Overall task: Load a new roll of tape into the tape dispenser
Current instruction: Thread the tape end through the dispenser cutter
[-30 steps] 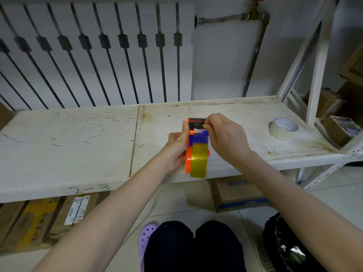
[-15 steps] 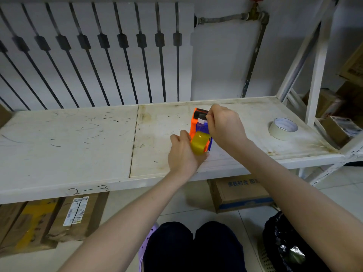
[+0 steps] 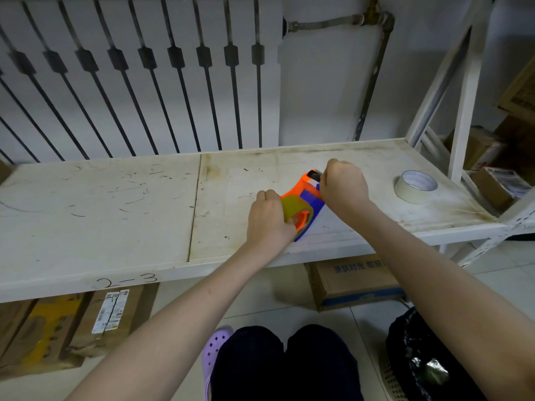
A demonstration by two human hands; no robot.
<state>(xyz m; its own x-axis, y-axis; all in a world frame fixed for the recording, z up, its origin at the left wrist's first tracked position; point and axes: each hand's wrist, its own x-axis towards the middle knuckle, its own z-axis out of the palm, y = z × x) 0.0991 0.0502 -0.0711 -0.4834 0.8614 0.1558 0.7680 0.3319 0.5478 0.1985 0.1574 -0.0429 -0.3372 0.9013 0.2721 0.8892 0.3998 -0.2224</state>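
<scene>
An orange and blue tape dispenser (image 3: 307,198) lies tilted on the white shelf board (image 3: 115,212), its toothed blade end pointing far right. A yellowish roll of tape (image 3: 295,208) sits in it. My left hand (image 3: 267,222) grips the dispenser's near end around the roll. My right hand (image 3: 343,185) is closed at the blade end, its fingers pinched by the cutter; what they pinch is hidden. A second, pale roll of tape (image 3: 416,186) lies flat on the shelf to the right, apart from both hands.
A radiator (image 3: 139,76) and a pipe (image 3: 373,73) stand behind the shelf. A white upright (image 3: 466,91) rises at the shelf's right end. Cardboard boxes (image 3: 351,280) sit on the floor below, and a black bag (image 3: 425,363) at lower right.
The dispenser was lowered from an upright hold onto the shelf and turned to the right. My right hand moved right with the blade end; my left hand shifted over the roll.
</scene>
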